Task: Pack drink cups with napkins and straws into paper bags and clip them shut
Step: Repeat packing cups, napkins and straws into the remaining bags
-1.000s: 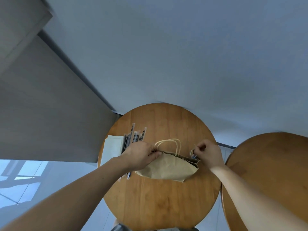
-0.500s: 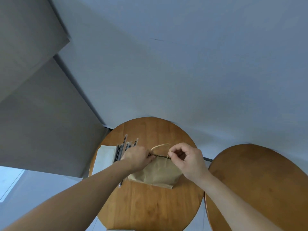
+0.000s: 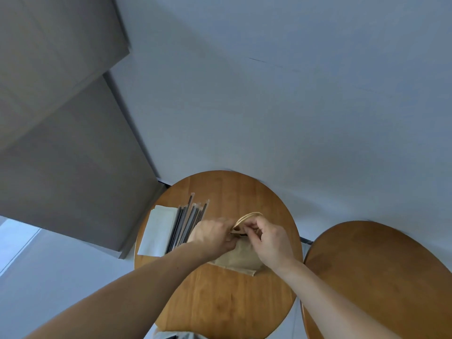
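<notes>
Left grip (image 3: 212, 237) and right grip (image 3: 271, 238) tight on top edge of paper bag (image 3: 241, 259), straws (image 3: 187, 225) alongside.

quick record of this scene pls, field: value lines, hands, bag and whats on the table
table: round, wooden
bag: brown paper, on the table, top held together
handles: poke out past the hands
left hand: pinches bag top
right hand: pinches bag top, beside left hand
straws: wrapped, left of bag
napkins: white stack, left of straws
second table: at right
</notes>
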{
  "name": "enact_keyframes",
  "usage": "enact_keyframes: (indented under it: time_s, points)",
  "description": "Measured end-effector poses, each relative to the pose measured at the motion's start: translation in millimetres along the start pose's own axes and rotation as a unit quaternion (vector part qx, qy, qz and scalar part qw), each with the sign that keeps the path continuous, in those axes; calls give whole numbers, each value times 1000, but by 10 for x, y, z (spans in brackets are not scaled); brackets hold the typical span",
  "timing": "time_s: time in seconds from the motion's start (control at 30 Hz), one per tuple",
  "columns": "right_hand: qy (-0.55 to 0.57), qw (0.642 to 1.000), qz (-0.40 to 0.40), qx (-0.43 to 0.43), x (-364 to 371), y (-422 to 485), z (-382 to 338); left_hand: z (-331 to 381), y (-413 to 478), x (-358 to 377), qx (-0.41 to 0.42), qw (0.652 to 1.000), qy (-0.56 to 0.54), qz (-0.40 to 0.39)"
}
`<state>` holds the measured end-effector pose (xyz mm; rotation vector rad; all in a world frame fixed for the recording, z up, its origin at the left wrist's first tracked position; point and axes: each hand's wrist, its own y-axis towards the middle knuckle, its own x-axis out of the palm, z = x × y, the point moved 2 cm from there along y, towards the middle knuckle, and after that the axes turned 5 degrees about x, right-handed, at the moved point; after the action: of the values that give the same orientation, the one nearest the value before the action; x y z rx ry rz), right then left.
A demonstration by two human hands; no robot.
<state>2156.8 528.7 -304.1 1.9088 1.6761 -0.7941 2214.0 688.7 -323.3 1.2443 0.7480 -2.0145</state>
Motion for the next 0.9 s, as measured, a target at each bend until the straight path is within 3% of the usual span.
enact_keyframes:
  time_s: [0.27, 0.57, 0.9]
  points:
    - [-1, 1000, -30, 8, 13, 35, -3, -127, -48, -43, 100, 993, -63, 22]
    - [-21, 997, -74, 15, 39, 120, 27, -133, 51, -102, 77, 994, -48, -53]
    - [-67, 996, -64, -14, 89, 174, 34, -174, 130, -69, 45, 993, -73, -77]
